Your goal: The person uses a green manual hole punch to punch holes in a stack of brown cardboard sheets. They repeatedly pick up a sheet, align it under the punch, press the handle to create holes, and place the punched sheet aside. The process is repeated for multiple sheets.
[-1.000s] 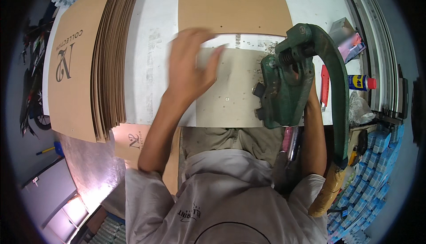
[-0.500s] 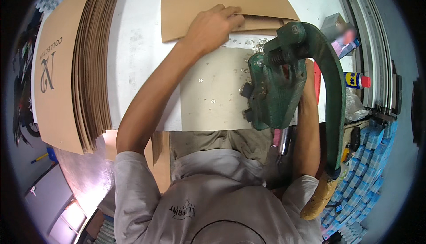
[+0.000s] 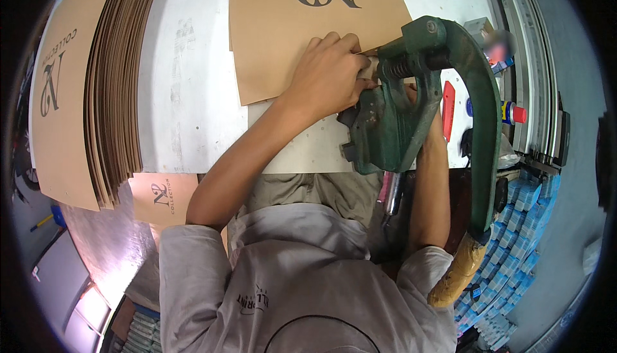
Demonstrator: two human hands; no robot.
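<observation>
A flat brown paper bag [image 3: 270, 38] with a black printed emblem lies ahead of me, its near right edge against a green hand press [image 3: 384, 122]. My left hand [image 3: 331, 73] is closed on that edge, fingers bent and thumb beside the press head. Behind the press, my right hand [image 3: 410, 92] is mostly hidden, so its fingers do not show. The press has a long curved lever [image 3: 488, 128], ending in a handle [image 3: 459, 279] wrapped in tan tape. Its jaw is partly covered by my left fingers.
A thick stack of brown paper bags [image 3: 119, 96] stands at the left on the white table [image 3: 186, 102]. A red cutter [image 3: 448, 112] and a blue can with a red cap [image 3: 514, 114] lie right of the press. Metal rails [image 3: 536, 70] run along the right edge.
The paper bag has come nearer, its edge now at the press. My left hand has moved right and nearer with it. The bag and hand now cover the small metal rings seen earlier.
</observation>
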